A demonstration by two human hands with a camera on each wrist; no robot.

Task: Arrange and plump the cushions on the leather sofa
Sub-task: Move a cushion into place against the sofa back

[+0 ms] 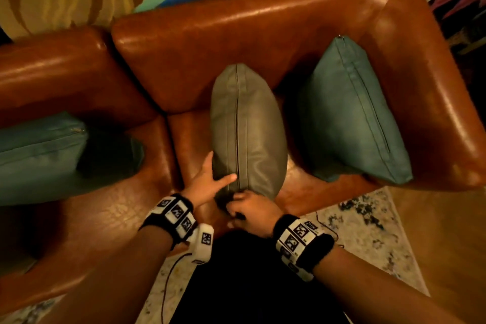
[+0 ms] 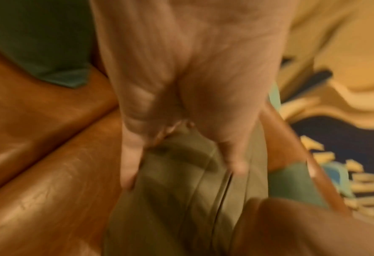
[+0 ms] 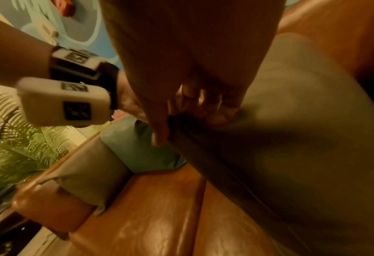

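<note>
Leather, brown and shiny, covers the sofa (image 1: pixel 263 34), and from the head view a grey-green cushion (image 1: pixel 249 129) stands on edge on the seat, its far end against the backrest, zip seam facing up. The left hand (image 1: pixel 207 181) lies on its near left side with fingers spread and thumb across the seam. The right hand (image 1: pixel 252 209) curls round the cushion's near end at the seat's front edge. A teal cushion (image 1: pixel 352 116) leans in the right corner against the armrest; another teal cushion (image 1: pixel 39 150) lies on the left seat.

From the left wrist, blurred, the left hand (image 2: pixel 181 86) presses flat on the grey-green cushion (image 2: pixel 181 199), fingers straight.

From the right wrist, the right hand (image 3: pixel 192 78) pinches the seam edge of the grey-green cushion (image 3: pixel 302 138) between thumb and curled fingers. A further pale cushion (image 3: pixel 89 175) rests at the sofa's far armrest, beside a fern (image 3: pixel 17 138).
</note>
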